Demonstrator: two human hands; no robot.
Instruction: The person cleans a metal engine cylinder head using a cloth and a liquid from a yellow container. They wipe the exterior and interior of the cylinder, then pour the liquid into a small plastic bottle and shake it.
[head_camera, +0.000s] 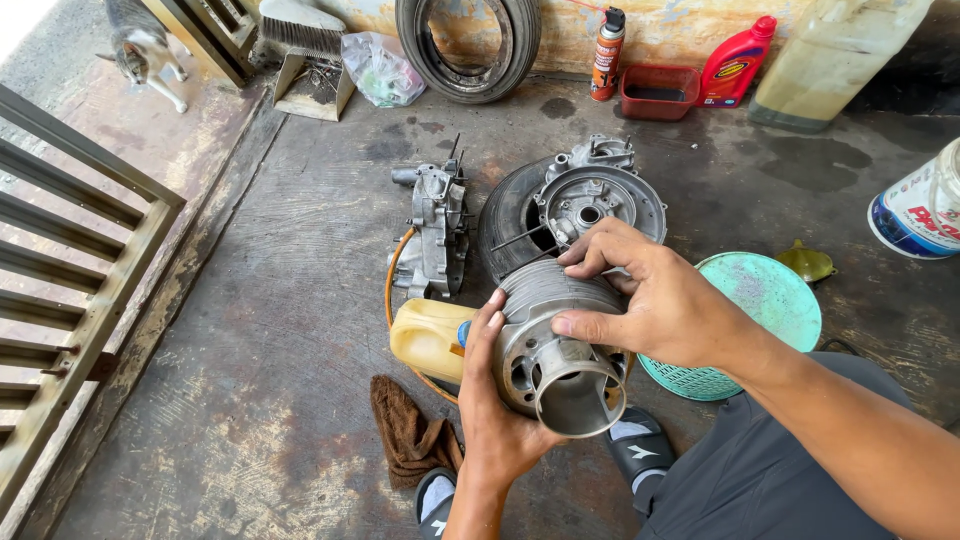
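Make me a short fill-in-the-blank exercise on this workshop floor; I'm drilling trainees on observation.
1. Both hands, left hand and right hand, hold a finned metal ____.
2. The brown rag lies on the ____.
3. The spray can stands beside a ____ tray.
4. A ____ walks at the top left corner.

Missing words: cylinder; floor; red; cat

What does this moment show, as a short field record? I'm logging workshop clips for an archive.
setting: stained concrete floor, person seated low
held part: finned metal engine cylinder, open sleeve end toward camera
left hand: cups the cylinder from below
right hand: grips its finned top
behind: engine case half lying on a tyre; second casing to the left
near: yellow jug, brown rag, teal basket
far wall: spray can, red bottle
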